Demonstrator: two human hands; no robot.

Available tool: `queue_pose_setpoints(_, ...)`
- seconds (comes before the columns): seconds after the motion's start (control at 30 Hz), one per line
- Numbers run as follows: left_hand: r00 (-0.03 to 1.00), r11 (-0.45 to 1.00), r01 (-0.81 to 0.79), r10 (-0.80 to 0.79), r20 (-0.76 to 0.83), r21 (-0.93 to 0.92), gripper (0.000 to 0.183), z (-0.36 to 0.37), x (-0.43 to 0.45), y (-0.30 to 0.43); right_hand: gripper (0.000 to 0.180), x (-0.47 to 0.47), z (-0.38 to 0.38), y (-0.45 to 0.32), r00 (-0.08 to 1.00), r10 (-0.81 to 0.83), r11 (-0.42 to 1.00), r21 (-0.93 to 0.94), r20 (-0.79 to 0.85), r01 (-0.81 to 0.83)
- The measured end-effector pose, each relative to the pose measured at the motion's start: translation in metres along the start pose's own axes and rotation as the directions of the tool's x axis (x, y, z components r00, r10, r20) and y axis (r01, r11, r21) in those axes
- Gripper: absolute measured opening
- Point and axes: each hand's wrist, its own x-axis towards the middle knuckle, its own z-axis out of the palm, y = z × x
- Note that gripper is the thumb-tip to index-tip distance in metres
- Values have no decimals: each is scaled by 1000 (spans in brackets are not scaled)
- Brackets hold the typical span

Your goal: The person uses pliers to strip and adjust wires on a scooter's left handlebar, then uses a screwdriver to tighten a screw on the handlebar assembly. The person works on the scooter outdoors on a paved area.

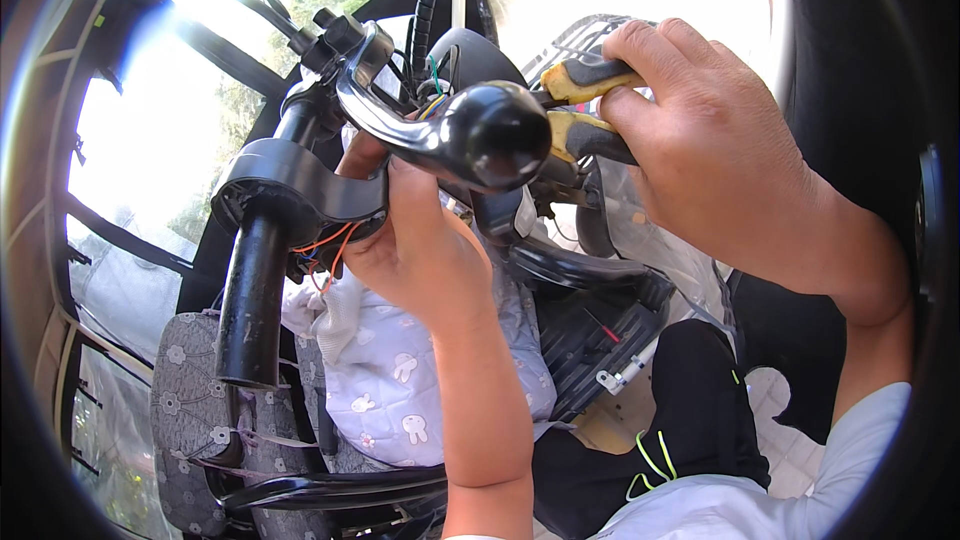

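My right hand (705,127) grips the yellow and black handles of hand pliers (592,82), whose handles are spread; their jaws are hidden behind the black ball end of a brake lever (495,136). My left hand (420,240) holds a black plastic handlebar control housing (330,191) around the bare black handlebar tube (251,300). Its fingertips are partly hidden behind the housing and lever. Loose orange wires (328,244) hang from the housing's underside. Blue, yellow and green wires (433,101) show just behind the lever, near the pliers.
A wire basket (577,37) and clear plastic sheeting (652,217) lie beyond the right hand. Below are a bunny-print cloth cover (390,382), a grey flowered seat (184,420) and black curved tubes (337,491). A dark cover frame with clear windows stands at left.
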Motion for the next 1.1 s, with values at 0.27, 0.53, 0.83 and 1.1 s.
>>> queue_pose_setpoints(0.27,1000,999,-29,29,-6,15,22,-3,-3,-2,26,5,-1,-1,1000,-25,997,-77,1,25)
queue_pose_setpoints(0.53,979,971,-202,203,0,128,26,-5,0,-13,23,8,-1,-2,998,-51,991,-129,-34,46)
queue_pose_setpoints(0.83,985,984,-171,171,11,43,26,-4,-1,-12,18,8,-13,-9,999,-41,981,-191,7,41)
queue_pose_setpoints(1.1,987,982,-164,163,9,92,27,-11,1,-15,19,9,-16,-14,991,-25,988,-149,128,44)
